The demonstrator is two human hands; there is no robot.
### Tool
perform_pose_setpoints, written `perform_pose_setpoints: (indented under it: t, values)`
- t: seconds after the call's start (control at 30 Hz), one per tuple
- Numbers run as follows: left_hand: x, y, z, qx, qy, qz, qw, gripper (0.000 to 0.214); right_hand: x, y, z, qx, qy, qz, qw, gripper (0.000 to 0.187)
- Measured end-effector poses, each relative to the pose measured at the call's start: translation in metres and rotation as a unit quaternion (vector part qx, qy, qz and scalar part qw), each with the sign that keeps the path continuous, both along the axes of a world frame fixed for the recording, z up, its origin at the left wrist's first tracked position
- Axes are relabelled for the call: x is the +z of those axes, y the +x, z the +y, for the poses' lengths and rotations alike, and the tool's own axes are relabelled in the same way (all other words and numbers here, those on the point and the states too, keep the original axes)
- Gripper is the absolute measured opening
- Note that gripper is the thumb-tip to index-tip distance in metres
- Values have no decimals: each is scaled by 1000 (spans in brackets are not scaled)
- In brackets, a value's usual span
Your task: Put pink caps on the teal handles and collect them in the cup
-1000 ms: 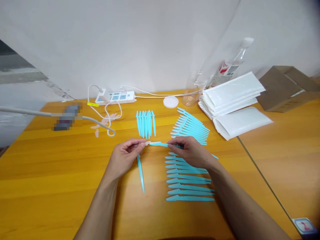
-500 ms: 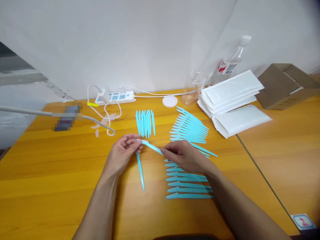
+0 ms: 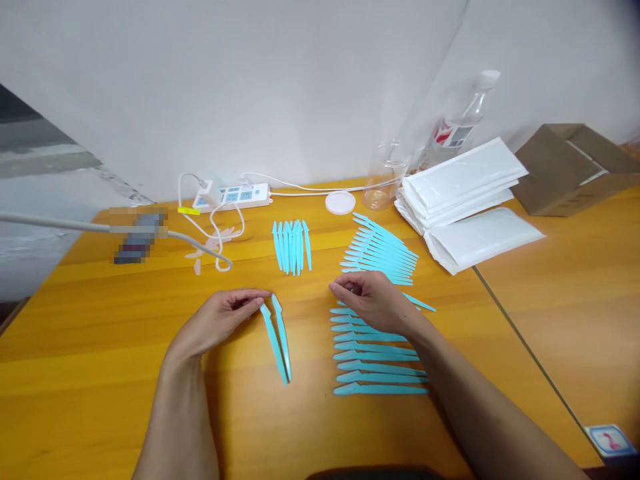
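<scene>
My left hand pinches the upper end of a light-blue eyebrow razor between thumb and fingers. The razor slants down toward me, close beside another blue razor on the table. To the right, my right hand is closed, fingertips together, and nothing shows in them. It hovers over a column of blue razors laid side by side and hides some of them. Beyond it lies a fanned group of razors. Several more razors lie in a small upright row behind my left hand.
A white power strip with cables stands along the wall. Nearby are a round white lid, a clear jar and a plastic bottle. White padded envelopes and a cardboard box occupy the right. A blurred-out object lies left.
My right hand has let go of the razor that both hands held. My left hand has moved left and down, turning that razor to lie alongside the other one.
</scene>
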State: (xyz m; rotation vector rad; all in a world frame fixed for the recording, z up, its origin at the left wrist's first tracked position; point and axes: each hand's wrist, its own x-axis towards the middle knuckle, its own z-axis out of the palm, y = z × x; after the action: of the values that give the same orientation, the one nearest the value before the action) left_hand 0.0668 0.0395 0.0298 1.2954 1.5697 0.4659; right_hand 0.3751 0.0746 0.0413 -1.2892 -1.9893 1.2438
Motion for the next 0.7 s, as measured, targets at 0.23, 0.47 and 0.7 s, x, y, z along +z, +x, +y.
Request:
perform_pose_setpoints:
  t: [0.23,0.47,0.7]
  values:
    - [-9,-2,1,-22,17,-20,999,43,-1,0,1,-6,7,-7,1000,31]
    - [-8,1,4,55,75,23,995,42,-1,2,0,-4,22,-38,999,34]
    - [-8,-40,15,320,191,339,864,54,1,-16,24,-58,85,-165,981,27]
